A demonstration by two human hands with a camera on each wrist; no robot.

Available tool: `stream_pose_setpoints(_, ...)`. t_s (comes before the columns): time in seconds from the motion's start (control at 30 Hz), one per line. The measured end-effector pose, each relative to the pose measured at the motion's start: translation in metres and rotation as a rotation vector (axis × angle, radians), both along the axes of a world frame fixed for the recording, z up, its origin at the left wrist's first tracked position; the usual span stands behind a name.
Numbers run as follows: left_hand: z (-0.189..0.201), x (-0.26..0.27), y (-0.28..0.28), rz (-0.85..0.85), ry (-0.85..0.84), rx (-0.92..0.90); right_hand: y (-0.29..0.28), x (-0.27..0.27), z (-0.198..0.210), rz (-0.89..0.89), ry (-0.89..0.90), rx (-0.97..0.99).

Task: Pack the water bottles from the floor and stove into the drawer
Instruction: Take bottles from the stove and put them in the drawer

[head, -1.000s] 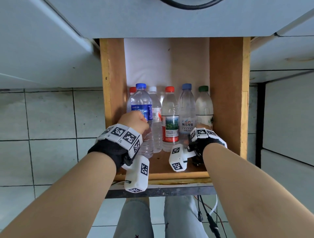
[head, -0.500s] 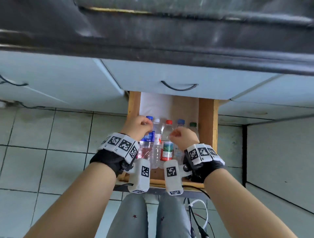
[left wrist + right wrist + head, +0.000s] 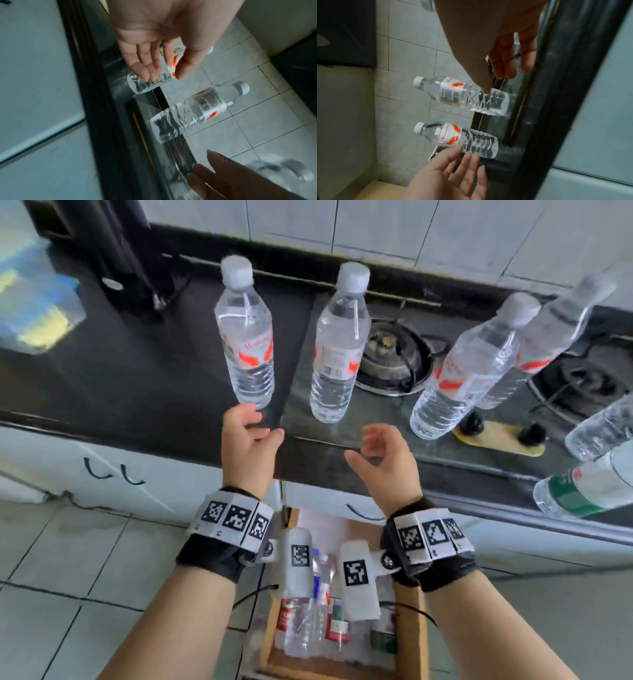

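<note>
Reaching up side by side, the left grip [image 3: 247,436] and right grip [image 3: 383,450] hang wide and hold nothing, fingers loosely spread above the front edge of the dark desk [image 3: 137,371]. Just beyond the left grip stands one water bottle [image 3: 246,333] on the desk; just beyond the right grip stands a second bottle [image 3: 337,350] at the stove's [image 3: 394,357] edge. Further bottles [image 3: 469,371] stand well to the right grip's far side. Below both wrists, the open drawer [image 3: 414,628] holds packed bottles [image 3: 308,625].

Head view bright and daylit, with motion smear and wide-angle bending toward its edges; both wrist views dimmer, soft, grainy.
</note>
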State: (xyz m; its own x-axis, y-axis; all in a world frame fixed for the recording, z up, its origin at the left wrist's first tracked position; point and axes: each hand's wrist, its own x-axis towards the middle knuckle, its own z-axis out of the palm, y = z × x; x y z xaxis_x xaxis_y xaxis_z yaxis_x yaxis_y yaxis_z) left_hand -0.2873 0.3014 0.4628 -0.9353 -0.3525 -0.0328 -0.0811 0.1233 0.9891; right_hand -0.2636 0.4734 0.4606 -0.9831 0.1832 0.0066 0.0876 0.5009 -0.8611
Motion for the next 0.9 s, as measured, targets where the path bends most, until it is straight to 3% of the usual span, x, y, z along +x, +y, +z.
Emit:
stream_pose_setpoints(0.17,0.029,-0.064,-0.037,0.105,0.090,-0.073,-0.034,-0.063,0.030,-0.093,0.092,-0.115)
stream_pose_setpoints(0.33,0.047,-0.107,-0.038,-0.113,0.057,0.037,-0.047,-0.100,0.044,-0.129,0.062,-0.288)
stream_pose_setpoints(0.43,0.050,-0.115,-0.037,-0.119,0.029,0.005,-0.045,-0.110,0.046,-0.164,0.015,-0.292)
stream_pose_setpoints(0.6,0.057,-0.101,-0.034,-0.155,0.047,-0.014,-0.039,-0.107,0.040,-0.130,-0.006,-0.202)
stream_pose_setpoints(0.7,0.062,-0.079,-0.028,-0.156,0.018,-0.074,-0.032,-0.083,0.052,-0.097,-0.019,-0.262)
stream_pose_setpoints(0.9,0.064,-0.008,-0.008,-0.308,0.071,-0.004,0.000,-0.025,0.049,0.194,-0.075,-0.431)
